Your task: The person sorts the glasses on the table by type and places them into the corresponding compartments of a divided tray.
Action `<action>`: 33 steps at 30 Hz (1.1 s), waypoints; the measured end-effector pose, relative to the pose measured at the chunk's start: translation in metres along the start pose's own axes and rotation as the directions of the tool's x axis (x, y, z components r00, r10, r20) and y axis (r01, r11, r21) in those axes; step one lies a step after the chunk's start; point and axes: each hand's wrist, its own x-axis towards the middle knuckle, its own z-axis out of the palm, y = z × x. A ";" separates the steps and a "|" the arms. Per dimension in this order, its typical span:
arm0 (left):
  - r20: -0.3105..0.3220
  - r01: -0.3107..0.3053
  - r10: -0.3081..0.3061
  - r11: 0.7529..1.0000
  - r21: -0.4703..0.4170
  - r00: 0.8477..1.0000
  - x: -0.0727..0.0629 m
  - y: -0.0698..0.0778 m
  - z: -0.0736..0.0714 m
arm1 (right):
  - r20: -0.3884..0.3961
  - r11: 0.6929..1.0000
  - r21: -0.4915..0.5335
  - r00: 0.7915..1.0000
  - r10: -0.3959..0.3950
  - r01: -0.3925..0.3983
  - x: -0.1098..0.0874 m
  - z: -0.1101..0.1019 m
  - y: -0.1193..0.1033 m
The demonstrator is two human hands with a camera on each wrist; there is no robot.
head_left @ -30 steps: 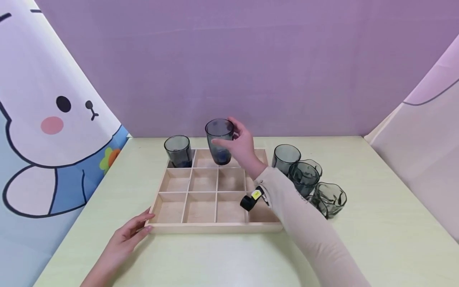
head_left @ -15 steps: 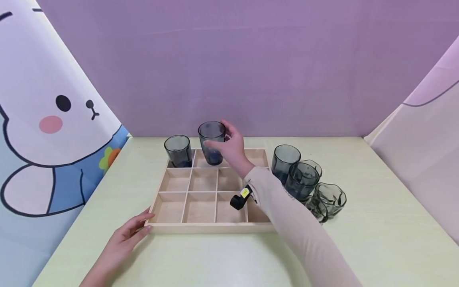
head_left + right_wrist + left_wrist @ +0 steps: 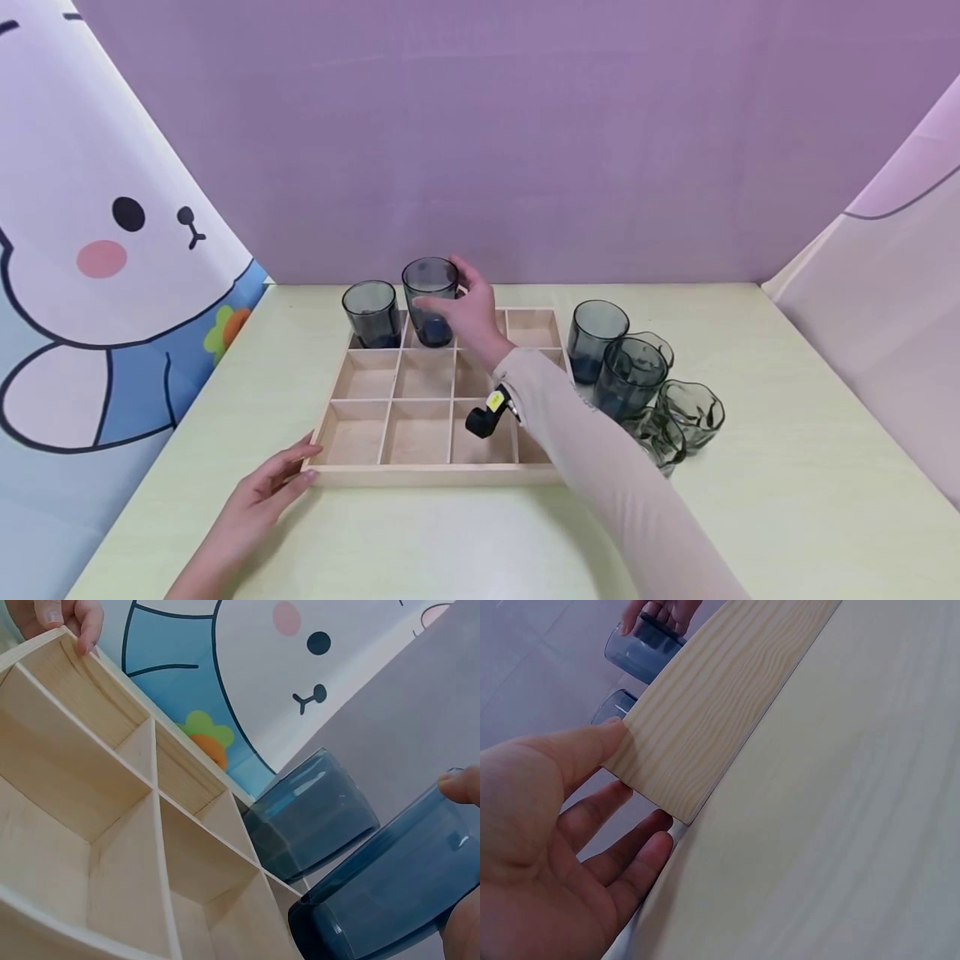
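A smoky blue-grey drinking glass (image 3: 431, 304) is upright between the thumb and fingers of my right hand (image 3: 472, 312). Its dark base overlaps the second back-row compartment from the left in the head view, and in the right wrist view the base hangs beside the dividers. The wooden compartment box (image 3: 442, 477) sits on the table. At its front left corner my left hand (image 3: 266, 492) holds the edge; in the left wrist view its thumb (image 3: 604, 742) lies at the top of the panel, with fingers around the corner. A matching glass (image 3: 372, 315) stands in the back left compartment.
Right of the box stand more grey glasses: a tall one (image 3: 596, 337), another tall one (image 3: 632, 375) in front of it, and several wavy-sided ones (image 3: 692, 415) close by. A purple backdrop (image 3: 525, 150) rises behind the table (image 3: 810, 467).
My right hand has moved left and slightly down with the glass, bringing it beside the glass in the back left compartment. The left hand has stayed at the box corner.
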 end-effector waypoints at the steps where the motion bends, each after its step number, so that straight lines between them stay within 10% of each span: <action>1: -0.001 -0.007 0.007 1.000 -0.006 1.000 0.000 0.000 0.000 | -0.002 1.000 0.005 1.000 0.004 -0.004 0.000 0.001 0.001; 33: -0.007 -0.025 0.025 1.000 0.001 1.000 0.004 -0.003 0.002 | -0.016 0.987 -0.160 0.999 0.029 -0.031 0.007 0.002 0.027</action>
